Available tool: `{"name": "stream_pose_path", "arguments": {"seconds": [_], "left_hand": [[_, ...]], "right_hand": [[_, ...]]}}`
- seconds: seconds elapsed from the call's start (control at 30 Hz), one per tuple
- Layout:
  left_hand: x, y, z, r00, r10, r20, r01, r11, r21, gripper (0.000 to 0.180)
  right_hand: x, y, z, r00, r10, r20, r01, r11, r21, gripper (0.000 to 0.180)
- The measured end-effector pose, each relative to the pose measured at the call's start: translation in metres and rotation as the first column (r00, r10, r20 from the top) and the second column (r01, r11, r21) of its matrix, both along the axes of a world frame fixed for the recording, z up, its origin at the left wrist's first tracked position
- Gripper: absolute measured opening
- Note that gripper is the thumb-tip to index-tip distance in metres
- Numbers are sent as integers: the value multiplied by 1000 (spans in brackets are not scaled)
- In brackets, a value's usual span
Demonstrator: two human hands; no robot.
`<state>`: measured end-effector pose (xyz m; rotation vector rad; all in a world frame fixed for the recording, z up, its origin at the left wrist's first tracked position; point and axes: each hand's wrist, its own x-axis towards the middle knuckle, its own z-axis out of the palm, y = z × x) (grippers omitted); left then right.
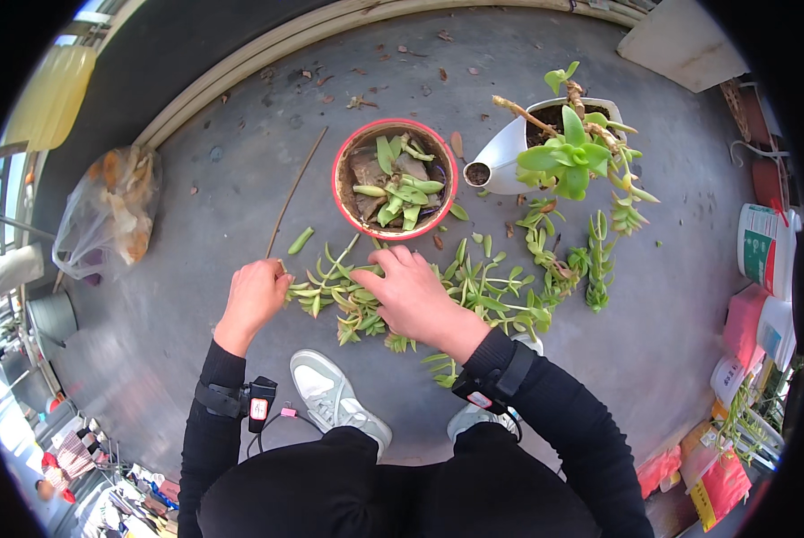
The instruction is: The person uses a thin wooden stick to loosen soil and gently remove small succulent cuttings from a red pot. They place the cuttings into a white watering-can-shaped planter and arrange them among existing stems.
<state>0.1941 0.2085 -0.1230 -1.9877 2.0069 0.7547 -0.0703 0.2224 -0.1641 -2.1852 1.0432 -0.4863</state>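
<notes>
My left hand is closed around the near end of a green succulent stem that lies on the concrete floor. My right hand rests palm down on a pile of succulent cuttings, fingers curled over some stems; whether it grips them I cannot tell. Just beyond the hands stands a red-rimmed round pot with soil and several green cuttings inside. A white pot with a leafy succulent plant stands to the right of it.
A thin stick lies left of the red pot. A clear plastic bag sits at far left. Tubs, bottles and packets crowd the right edge. My two grey shoes are below the hands.
</notes>
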Motion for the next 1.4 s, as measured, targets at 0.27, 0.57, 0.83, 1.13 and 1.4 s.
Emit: {"name": "stream_pose_path", "arguments": {"seconds": [0.27, 0.57, 0.83, 1.13, 1.4], "left_hand": [[-55, 31, -10, 931, -205, -302, 85, 926, -368, 41], [-58, 30, -7, 967, -131, -216, 20, 892, -452, 28], [-90, 30, -18, 797, 216, -565, -133, 974, 186, 41], [-111, 33, -35, 787, 173, -593, -182, 982, 44, 35], [-93, 33, 10, 579, 197, -792, -206, 974, 92, 25]], "right_hand": [[-18, 21, -4, 991, -118, 70, 110, 987, 115, 15], [-25, 5, -4, 932, -350, -92, 361, 891, 274, 53], [-35, -2, -7, 955, -292, -45, 291, 907, 304, 46], [-25, -1, 7, 932, -349, 102, 262, 838, 478, 50], [-44, 0, 38, 756, -540, 369, -25, 539, 842, 43]]}}
